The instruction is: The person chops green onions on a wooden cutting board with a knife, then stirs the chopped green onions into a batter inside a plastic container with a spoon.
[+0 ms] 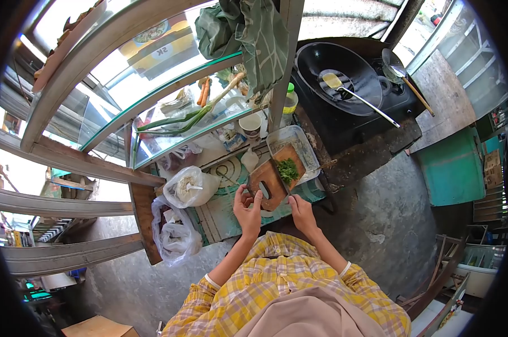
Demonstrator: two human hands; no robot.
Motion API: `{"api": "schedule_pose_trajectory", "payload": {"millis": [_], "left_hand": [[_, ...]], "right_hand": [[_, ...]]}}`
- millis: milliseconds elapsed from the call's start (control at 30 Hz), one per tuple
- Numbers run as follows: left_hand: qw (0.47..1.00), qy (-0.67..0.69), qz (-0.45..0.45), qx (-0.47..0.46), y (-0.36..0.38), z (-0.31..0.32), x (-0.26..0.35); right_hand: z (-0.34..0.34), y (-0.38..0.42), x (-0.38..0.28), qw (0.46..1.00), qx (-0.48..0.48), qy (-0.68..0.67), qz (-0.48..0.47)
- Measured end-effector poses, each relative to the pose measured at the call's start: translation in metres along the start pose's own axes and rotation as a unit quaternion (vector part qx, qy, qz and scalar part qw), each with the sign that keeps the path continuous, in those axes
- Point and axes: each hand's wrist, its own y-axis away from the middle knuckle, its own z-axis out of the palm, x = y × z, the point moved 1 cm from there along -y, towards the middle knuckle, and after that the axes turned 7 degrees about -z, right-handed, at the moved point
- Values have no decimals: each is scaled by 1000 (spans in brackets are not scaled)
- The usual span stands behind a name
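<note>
A wooden cutting board (261, 178) with a slot near its lower end is tilted over a clear plastic container (311, 151). Chopped green leaves (288, 171) lie in a small heap at the board's right side. My left hand (247, 212) grips the board's left edge, thumb on top and fingers partly hidden. In my right hand (303, 214) is the handle of a knife (280, 178), its dark blade standing along the board beside the leaves. The container is partly covered by the board.
A black wok (344, 78) with a spatula (366, 105) sits on the stove, beside a wooden-handled strainer (403, 76). Plastic bags (191, 187) crowd the counter's left. The glass case (181, 126) holds scallions (195, 117) and carrots (204, 91). A green-capped bottle (290, 99) stands behind the container.
</note>
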Motion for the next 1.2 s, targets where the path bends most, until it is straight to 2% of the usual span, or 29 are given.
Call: {"api": "schedule_pose_trajectory", "payload": {"millis": [100,333,433,567,633,767,833,933,1033,1133,1200], "left_hand": [[999,-27,24,3,3,7,4],[999,-24,21,10,-1,18,8],[999,-27,33,20,-2,23,10],[995,-69,65,37,3,25,19],[991,-93,85,47,6,25,26],[985,-130,97,59,14,19,42],[986,-129,83,64,14,11,50],[996,-50,36,63,5,-21,39],[998,16,-46,48,7,-54,46],[992,53,-106,39,9,-91,48],[990,58,-129,28,12,-114,46]], "right_hand": [[-4,-2,5,1000,9,-11,26],[-9,-16,32,998,23,-23,61],[-11,-22,53,992,26,-42,117],[-14,-20,77,970,22,-149,191],[-27,-18,55,941,16,-237,240],[-34,-17,55,927,12,-265,266],[-36,-16,57,933,23,-246,263],[-43,-16,58,951,-7,-161,265],[-46,-17,57,993,15,-47,108],[-62,-21,5,996,-37,39,70],[-58,-21,-3,996,-54,76,-9]]}}
